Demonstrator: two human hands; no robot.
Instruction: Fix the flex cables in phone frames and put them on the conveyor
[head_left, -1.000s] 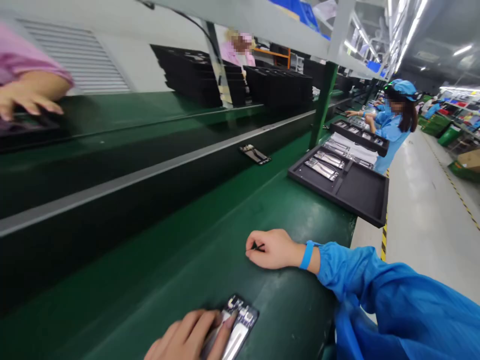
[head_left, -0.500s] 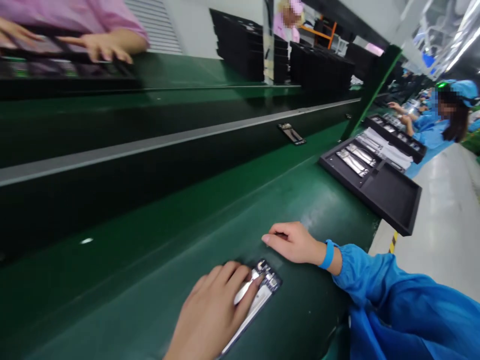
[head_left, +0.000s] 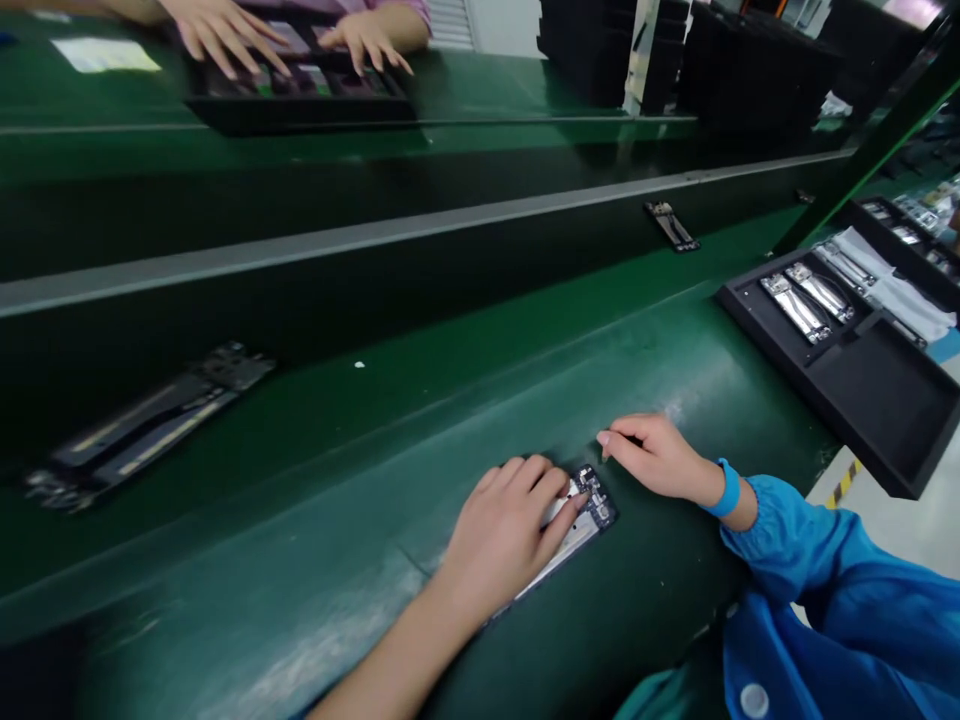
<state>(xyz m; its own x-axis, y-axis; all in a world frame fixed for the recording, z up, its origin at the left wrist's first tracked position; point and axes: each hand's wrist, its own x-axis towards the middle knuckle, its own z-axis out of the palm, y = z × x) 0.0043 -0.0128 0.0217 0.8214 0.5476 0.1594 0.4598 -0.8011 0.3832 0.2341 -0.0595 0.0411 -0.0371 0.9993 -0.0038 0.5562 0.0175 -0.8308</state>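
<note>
An opened phone frame (head_left: pixel 574 540) lies slanted on the green bench, its circuit board showing at the far right end. My left hand (head_left: pixel 510 530) rests over it with curled fingers and thumb, gripping it near the board; the hand covers much of its middle. Just beyond the board end, my right hand (head_left: pixel 660 455) hovers in a pinch, apart from the frame. Whatever sits between its fingertips, if anything, is too small to make out. A blue band circles the right wrist.
A black tray (head_left: pixel 892 400) with several phone frames stands at right. More frames lie on the dark conveyor: one at left (head_left: pixel 150 425), another farther off (head_left: pixel 673 227). Across it, a co-worker's hands (head_left: pixel 225 35) are over a black tray (head_left: pixel 300 115). A green post (head_left: pixel 862 170) rises at right.
My view has turned left, so the bench things appear farther right. A phone frame now shows on the conveyor at left. My left hand still holds its frame.
</note>
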